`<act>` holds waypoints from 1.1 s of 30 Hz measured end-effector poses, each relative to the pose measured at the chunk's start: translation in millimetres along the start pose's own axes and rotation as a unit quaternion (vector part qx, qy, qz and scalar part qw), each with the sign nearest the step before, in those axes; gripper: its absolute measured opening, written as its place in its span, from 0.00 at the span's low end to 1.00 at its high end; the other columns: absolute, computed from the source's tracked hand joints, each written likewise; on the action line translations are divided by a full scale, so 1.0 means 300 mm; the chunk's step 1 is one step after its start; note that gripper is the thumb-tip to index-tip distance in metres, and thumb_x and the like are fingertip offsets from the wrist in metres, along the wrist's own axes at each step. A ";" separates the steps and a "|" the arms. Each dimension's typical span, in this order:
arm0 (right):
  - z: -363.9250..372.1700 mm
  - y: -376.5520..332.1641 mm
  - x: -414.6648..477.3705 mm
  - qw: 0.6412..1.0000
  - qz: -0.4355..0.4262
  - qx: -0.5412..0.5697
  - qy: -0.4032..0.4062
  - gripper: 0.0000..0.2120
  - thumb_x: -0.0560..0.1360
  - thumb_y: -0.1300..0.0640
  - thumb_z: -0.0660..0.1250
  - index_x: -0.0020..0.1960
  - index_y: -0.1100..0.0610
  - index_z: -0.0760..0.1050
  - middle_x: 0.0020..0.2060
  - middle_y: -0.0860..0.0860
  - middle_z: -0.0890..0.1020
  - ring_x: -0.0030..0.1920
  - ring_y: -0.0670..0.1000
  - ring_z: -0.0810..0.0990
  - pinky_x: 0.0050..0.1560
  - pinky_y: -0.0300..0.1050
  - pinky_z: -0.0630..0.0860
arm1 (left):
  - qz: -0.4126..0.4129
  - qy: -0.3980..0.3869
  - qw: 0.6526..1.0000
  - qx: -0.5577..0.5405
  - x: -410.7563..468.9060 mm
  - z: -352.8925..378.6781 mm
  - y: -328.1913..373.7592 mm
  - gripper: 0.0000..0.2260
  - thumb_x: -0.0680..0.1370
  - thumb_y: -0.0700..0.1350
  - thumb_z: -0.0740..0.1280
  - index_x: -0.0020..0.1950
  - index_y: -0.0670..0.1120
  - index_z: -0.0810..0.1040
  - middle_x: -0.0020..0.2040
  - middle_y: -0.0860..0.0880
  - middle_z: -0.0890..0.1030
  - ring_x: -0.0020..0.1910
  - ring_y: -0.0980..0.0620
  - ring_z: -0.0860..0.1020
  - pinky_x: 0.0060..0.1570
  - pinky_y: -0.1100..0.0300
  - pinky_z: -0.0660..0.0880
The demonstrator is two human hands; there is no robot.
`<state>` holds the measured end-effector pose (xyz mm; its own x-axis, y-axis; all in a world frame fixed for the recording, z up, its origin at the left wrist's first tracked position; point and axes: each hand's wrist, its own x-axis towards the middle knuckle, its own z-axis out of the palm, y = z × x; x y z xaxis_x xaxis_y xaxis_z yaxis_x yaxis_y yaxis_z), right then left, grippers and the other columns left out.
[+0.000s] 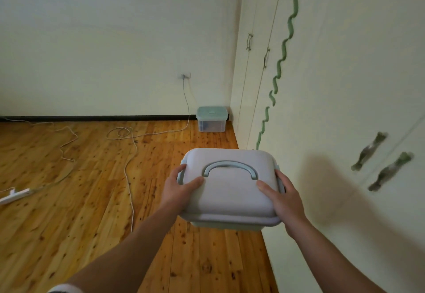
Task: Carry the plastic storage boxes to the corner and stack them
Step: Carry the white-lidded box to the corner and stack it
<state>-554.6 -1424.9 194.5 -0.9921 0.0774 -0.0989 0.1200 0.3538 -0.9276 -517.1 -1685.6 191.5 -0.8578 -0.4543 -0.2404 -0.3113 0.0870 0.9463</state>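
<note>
I hold a plastic storage box with a pale lilac lid [230, 196] and a folded-down grey-blue handle out in front of me, above the floor. My left hand [178, 188] grips its left side, thumb on the lid. My right hand [284, 195] grips its right side the same way. Far ahead, a second storage box [212, 119] with a teal lid and clear walls stands on the floor in the corner, against the wall and the wardrobe.
White wardrobe doors [345, 108] with dark handles and a green wavy trim run along the right. White cables [128, 154] trail across the wooden floor [92, 200] from a wall hook, and a power strip [15, 195] lies at the left.
</note>
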 end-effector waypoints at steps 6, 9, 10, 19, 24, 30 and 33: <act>0.154 -0.107 0.207 1.000 0.001 -0.004 0.003 0.34 0.71 0.41 0.71 0.73 0.42 0.63 0.61 0.47 0.73 0.55 0.51 0.75 0.39 0.40 0.73 | 0.014 -0.006 1.000 -0.007 0.260 -0.053 0.059 0.29 0.69 0.56 0.75 0.67 0.64 0.67 0.59 0.52 0.70 0.51 0.51 0.75 0.45 0.53 0.77; 0.216 -0.142 0.290 1.000 0.000 -0.009 0.001 0.34 0.71 0.41 0.71 0.73 0.43 0.63 0.62 0.46 0.73 0.55 0.50 0.75 0.40 0.41 0.73 | 0.014 -0.006 1.000 -0.008 0.362 -0.073 0.082 0.29 0.69 0.55 0.75 0.67 0.63 0.67 0.59 0.51 0.70 0.52 0.50 0.75 0.48 0.51 0.78; 0.235 -0.151 0.316 1.000 0.000 -0.011 0.000 0.34 0.71 0.41 0.71 0.73 0.43 0.63 0.62 0.46 0.73 0.55 0.50 0.74 0.41 0.41 0.73 | 0.012 -0.003 1.000 -0.008 0.395 -0.079 0.091 0.29 0.69 0.55 0.75 0.67 0.62 0.67 0.60 0.51 0.70 0.52 0.50 0.75 0.49 0.51 0.77; 0.352 -0.201 0.568 1.000 -0.008 -0.025 -0.016 0.35 0.71 0.40 0.71 0.74 0.43 0.62 0.66 0.49 0.72 0.58 0.52 0.74 0.54 0.52 0.78 | -0.003 0.013 1.000 -0.013 0.648 -0.075 0.132 0.29 0.69 0.56 0.75 0.66 0.63 0.68 0.60 0.51 0.69 0.50 0.51 0.75 0.41 0.56 0.76; 0.384 -0.215 0.778 0.999 -0.017 -0.026 -0.031 0.34 0.71 0.41 0.71 0.74 0.43 0.62 0.67 0.50 0.71 0.58 0.52 0.73 0.53 0.50 0.76 | -0.005 0.028 0.999 -0.018 0.815 -0.004 0.173 0.29 0.69 0.55 0.76 0.66 0.63 0.68 0.59 0.51 0.70 0.50 0.51 0.75 0.41 0.56 0.77; 0.384 -0.232 1.098 0.998 -0.021 -0.034 -0.058 0.35 0.72 0.41 0.70 0.74 0.44 0.61 0.67 0.51 0.71 0.61 0.54 0.73 0.57 0.55 0.77 | -0.014 0.045 0.999 -0.022 1.047 0.133 0.261 0.29 0.68 0.55 0.76 0.65 0.64 0.67 0.59 0.52 0.69 0.48 0.52 0.75 0.38 0.58 0.77; 0.383 -0.244 1.244 0.997 -0.023 -0.034 -0.066 0.35 0.71 0.40 0.71 0.75 0.44 0.61 0.68 0.50 0.71 0.62 0.54 0.73 0.56 0.53 0.76 | -0.021 0.051 0.998 -0.022 1.156 0.193 0.303 0.29 0.68 0.56 0.76 0.65 0.65 0.67 0.60 0.51 0.70 0.48 0.52 0.76 0.38 0.57 0.76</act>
<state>-937.8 -1529.1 184.2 -0.9921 -0.0628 -0.1082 0.0725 0.4160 -0.9065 -866.6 -1783.8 181.5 -0.7977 -0.5442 -0.2598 -0.3264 0.0273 0.9448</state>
